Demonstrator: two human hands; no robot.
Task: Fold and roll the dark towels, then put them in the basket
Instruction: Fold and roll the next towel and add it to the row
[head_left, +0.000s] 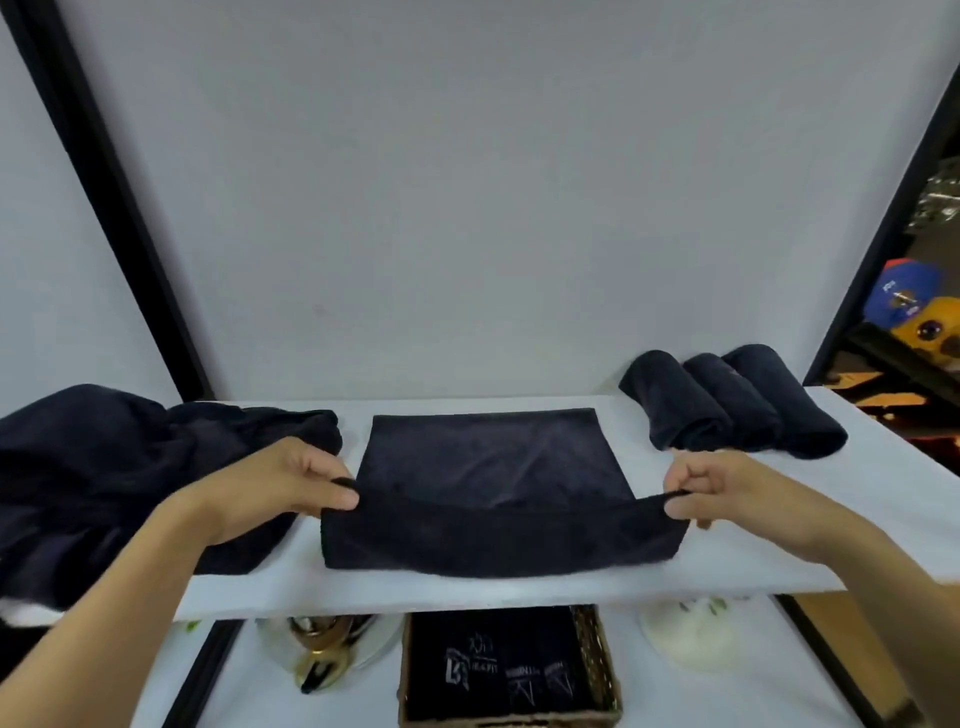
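A dark navy towel (488, 457) lies flat on the white shelf (519, 590) in the middle. Its near edge is lifted and folded over. My left hand (291, 483) pinches the near left corner; my right hand (722, 488) pinches the near right corner. Three rolled dark towels (727, 405) lie side by side at the back right of the shelf. A pile of unfolded dark towels (104, 478) sits at the left, partly under my left forearm. Below the shelf stands a woven basket (597, 665) holding dark rolled towels with pale logos.
A white wall panel with black frame bars rises behind the shelf. Under the shelf, a white dish with gold-coloured objects (322, 649) sits left of the basket and a pale round object (691, 634) to its right. Coloured caps (914, 306) show far right.
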